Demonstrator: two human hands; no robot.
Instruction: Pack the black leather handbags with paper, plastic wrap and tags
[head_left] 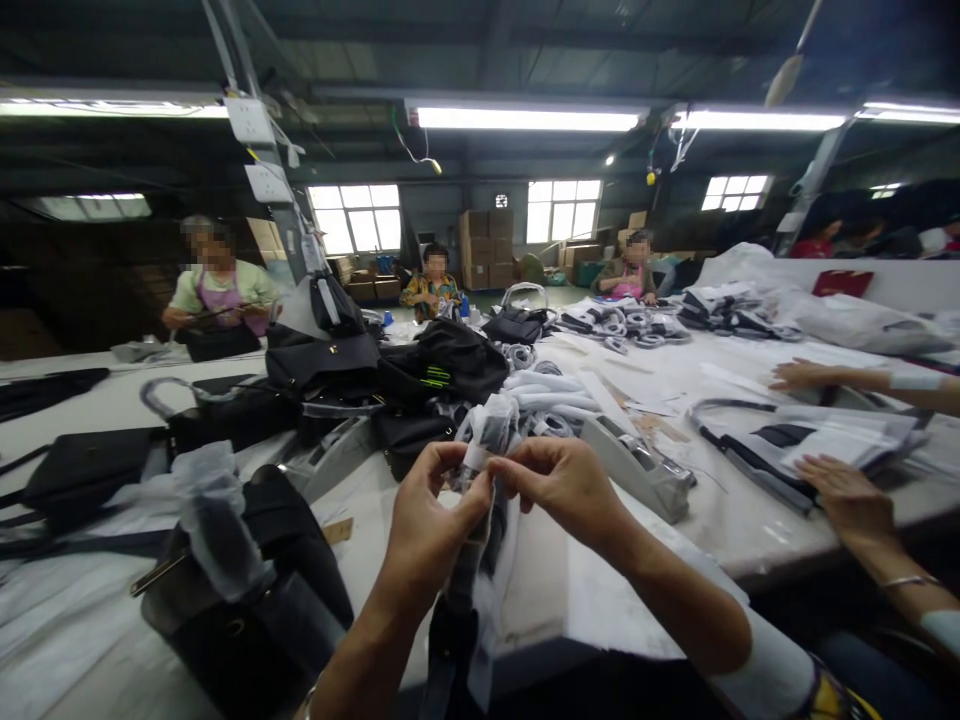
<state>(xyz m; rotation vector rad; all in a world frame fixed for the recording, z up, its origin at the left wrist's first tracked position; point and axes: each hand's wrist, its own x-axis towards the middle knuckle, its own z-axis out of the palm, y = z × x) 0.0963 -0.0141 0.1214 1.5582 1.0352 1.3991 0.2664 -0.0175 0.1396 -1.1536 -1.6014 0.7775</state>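
In the middle of the head view, my left hand (429, 515) is closed around a dark bag strap (463, 585) wrapped in clear film and white tissue. A bunched, wrapped end (495, 425) of it stands up just beyond my fingers, with a white band around it. My right hand (574, 490) pinches the wrapping from the right, its thumb and forefinger close to the left thumb. What exactly lies between the right fingertips is too small to make out. The strap's lower end hangs toward me at the table's edge. Left of my hands lies a black bag (217, 640) with a film-wrapped handle.
Two grey tape dispensers (637, 475) flank my hands. Black bags (322, 365) are piled beyond on the white table (750, 520), with coiled wrapped straps (555, 392). At right, a co-worker's hands (847, 500) rest over a bag (817, 435). Other people sit across the table.
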